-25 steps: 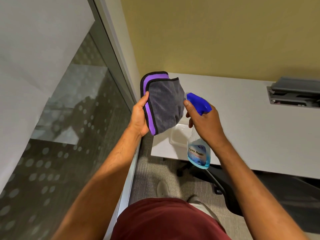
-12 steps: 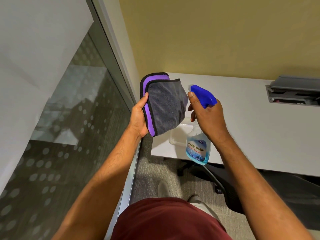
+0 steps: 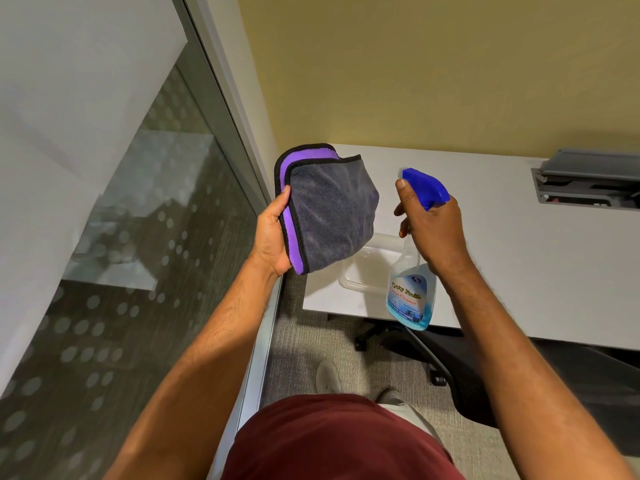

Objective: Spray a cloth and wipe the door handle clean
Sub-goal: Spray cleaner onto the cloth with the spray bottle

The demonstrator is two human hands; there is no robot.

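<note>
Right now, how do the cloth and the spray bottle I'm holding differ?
The cloth is soft, folded and opaque, grey with a purple side and black edging; the spray bottle is rigid and clear, showing pale blue liquid under a blue trigger head. The cloth is held up flat in the left hand; the bottle hangs upright from the right hand, its nozzle aimed at the cloth. Both are held in the air above the white desk.
</note>
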